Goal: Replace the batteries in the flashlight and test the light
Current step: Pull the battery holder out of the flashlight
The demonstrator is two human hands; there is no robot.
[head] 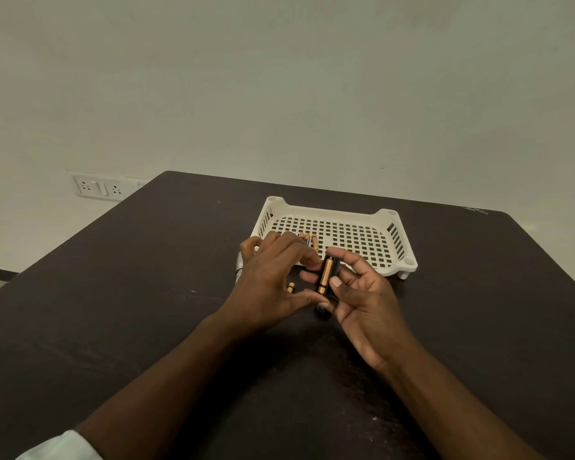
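At far left, on the wall behind the counter (pixel 113 293), sits a socket plate (pixel 98 188). Moving right, a silver piece (pixel 239 264), likely the flashlight body, peeks out from behind the left hand (pixel 269 280); how it lies is hidden. That hand's fingers (pixel 307 257) are curled toward the holder (pixel 329 280), its thumb tip touching the holder's near end, so it appears to pinch or steady it. Just beneath the hand a loose cell (pixel 290 287) lies on the counter. Behind, spare cells (pixel 311 240) rest in the near left part of the white tray (pixel 402 240).

Right of centre, the black holder stands roughly upright between both hands, one gold cell (pixel 325 275) seated in its facing slot. A small dark cap (pixel 322 311) sits on the counter just below it. The right hand (pixel 365 310) grips the holder from the right, thumb on its front, fingers wrapped behind.

The holder looks light, stiff and smooth plastic, so it could twist or slip under pushing. Holding it by the end plates, clear of the slots, seems best. Cells are small, round and prone to rolling; press them in against the spring end first.
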